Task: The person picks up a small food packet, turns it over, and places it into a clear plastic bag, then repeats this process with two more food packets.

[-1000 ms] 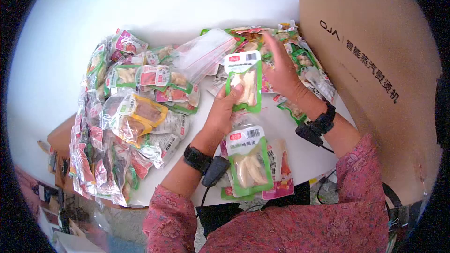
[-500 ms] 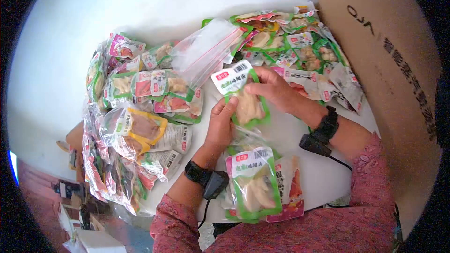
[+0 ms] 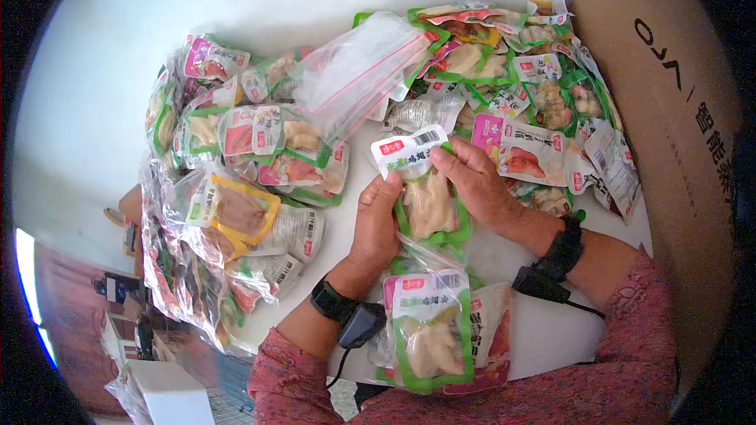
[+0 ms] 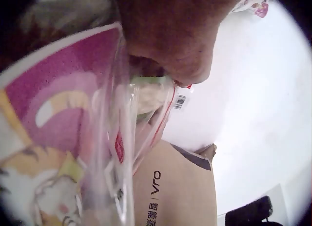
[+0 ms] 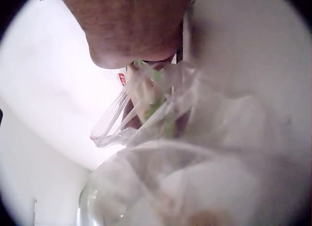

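Note:
In the head view, my right hand (image 3: 490, 189) pinches a green-edged food packet (image 3: 429, 205) near its top right, thumb on the front. My left hand (image 3: 376, 220) stands at the packet's left edge, its thumb pointing up and its fingers mostly hidden; it grips the mouth of a clear bag (image 3: 417, 250). Clear film lies around the packet's lower part in both wrist views. Farther down the bag, a similar green-edged packet (image 3: 431, 338) lies over purple-edged ones. The left wrist view has the bag's red seal line (image 4: 163, 120) running up to my left hand (image 4: 170, 31).
Filled clear bags and packets (image 3: 236, 212) are heaped at the left. More loose packets (image 3: 543, 102) cover the back right. Flat clear zip bags (image 3: 358, 71) lie between the heaps. A large brown carton (image 3: 646, 110) stands along the right side.
My right hand, open and raised a second ago, came down and took hold of the packet's upper right. The head view has shifted, and the packet now sits more upright than half a second ago.

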Demonstrator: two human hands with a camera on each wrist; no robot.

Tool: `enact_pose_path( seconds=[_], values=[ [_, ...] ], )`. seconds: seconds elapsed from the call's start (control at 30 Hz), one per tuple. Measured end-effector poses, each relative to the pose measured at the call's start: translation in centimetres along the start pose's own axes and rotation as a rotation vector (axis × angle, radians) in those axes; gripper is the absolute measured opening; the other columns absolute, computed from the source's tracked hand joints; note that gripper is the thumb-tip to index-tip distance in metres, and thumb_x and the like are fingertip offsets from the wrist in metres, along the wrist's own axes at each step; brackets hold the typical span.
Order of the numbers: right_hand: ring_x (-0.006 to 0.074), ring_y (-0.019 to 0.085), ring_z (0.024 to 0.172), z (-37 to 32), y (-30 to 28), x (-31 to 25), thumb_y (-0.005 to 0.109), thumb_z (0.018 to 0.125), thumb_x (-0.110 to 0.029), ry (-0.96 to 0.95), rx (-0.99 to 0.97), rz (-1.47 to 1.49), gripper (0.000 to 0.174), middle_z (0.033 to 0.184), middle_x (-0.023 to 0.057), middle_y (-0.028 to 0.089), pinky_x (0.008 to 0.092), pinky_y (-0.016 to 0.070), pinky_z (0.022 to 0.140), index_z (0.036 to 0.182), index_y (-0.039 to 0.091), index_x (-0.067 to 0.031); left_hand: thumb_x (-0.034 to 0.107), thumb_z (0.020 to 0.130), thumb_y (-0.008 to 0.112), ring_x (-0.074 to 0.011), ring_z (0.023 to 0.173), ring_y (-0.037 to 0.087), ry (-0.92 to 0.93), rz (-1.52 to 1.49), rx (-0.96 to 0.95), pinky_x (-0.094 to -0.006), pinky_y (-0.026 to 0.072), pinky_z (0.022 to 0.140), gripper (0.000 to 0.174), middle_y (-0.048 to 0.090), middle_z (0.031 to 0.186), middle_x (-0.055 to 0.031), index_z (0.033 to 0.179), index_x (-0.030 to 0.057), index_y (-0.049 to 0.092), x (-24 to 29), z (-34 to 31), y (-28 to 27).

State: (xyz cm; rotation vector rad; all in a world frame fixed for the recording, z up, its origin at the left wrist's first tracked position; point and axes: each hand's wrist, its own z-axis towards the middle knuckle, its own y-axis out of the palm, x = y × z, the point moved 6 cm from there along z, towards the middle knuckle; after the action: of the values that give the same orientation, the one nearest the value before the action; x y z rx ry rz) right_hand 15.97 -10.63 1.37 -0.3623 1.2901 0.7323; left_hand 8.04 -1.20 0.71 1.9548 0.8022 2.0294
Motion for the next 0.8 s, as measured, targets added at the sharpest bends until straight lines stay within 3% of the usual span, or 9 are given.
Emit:
enact_pose_path(
  seconds=[0.13,0.5,0.6,0.67,0.8],
  values=[
    [0.0068,0.049,0.074,-0.3,-0.2,-0.3,0.046,0.088,-0.023,-0.022,-0.006,-0.054,0.023,0.077,-0.0001,0.054,0.0237,0.0413,0.066,0.091,0.054,-0.0018,0.027,0.092,0.035,-0.0189,0.094,0.056,0.020,0.012,-0.047,-0.0314,0.0455,0.082,0.037,0.055,0.107,-0.0110,0.113,-0.0015,0.046,0.5,-0.3,0.7],
    [0.0105,0.053,0.081,0.0,0.2,1.0,0.050,0.084,-0.023,-0.056,-0.047,0.006,0.026,0.085,0.0041,0.058,0.0264,0.0437,0.071,0.098,0.054,-0.0013,0.029,0.092,0.035,-0.0212,0.101,0.052,0.044,0.014,-0.041,-0.0332,0.0421,0.088,0.040,0.051,0.112,-0.0117,0.118,-0.0002,0.039,0.1,-0.1,0.1],
    [0.0107,0.053,0.079,0.1,-0.2,0.7,0.048,0.085,-0.024,-0.095,-0.011,-0.145,0.026,0.082,0.0046,0.057,0.0267,0.0435,0.069,0.097,0.053,-0.0011,0.029,0.092,0.035,-0.0211,0.102,0.052,0.034,0.029,-0.030,-0.0330,0.0417,0.088,0.040,0.051,0.113,-0.0114,0.119,0.0001,0.039,0.3,-0.1,0.0],
    [0.0051,0.047,0.079,0.1,-0.1,1.3,0.045,0.090,-0.024,0.011,-0.071,-0.122,0.025,0.083,-0.0021,0.052,0.0224,0.0408,0.070,0.097,0.052,-0.0017,0.030,0.091,0.035,-0.0210,0.103,0.051,0.014,0.020,-0.034,-0.0330,0.0414,0.089,0.040,0.050,0.113,-0.0114,0.119,0.0002,0.039,0.1,-0.1,-0.1],
    [0.0055,0.047,0.079,0.2,-0.2,1.0,0.043,0.090,-0.025,-0.049,-0.040,-0.014,0.026,0.083,-0.0017,0.052,0.0227,0.0405,0.070,0.096,0.052,-0.0009,0.028,0.092,0.035,-0.0202,0.104,0.051,0.032,-0.004,-0.038,-0.0328,0.0408,0.089,0.040,0.050,0.114,-0.0114,0.119,0.0000,0.039,0.1,0.1,0.3]
  ],
)
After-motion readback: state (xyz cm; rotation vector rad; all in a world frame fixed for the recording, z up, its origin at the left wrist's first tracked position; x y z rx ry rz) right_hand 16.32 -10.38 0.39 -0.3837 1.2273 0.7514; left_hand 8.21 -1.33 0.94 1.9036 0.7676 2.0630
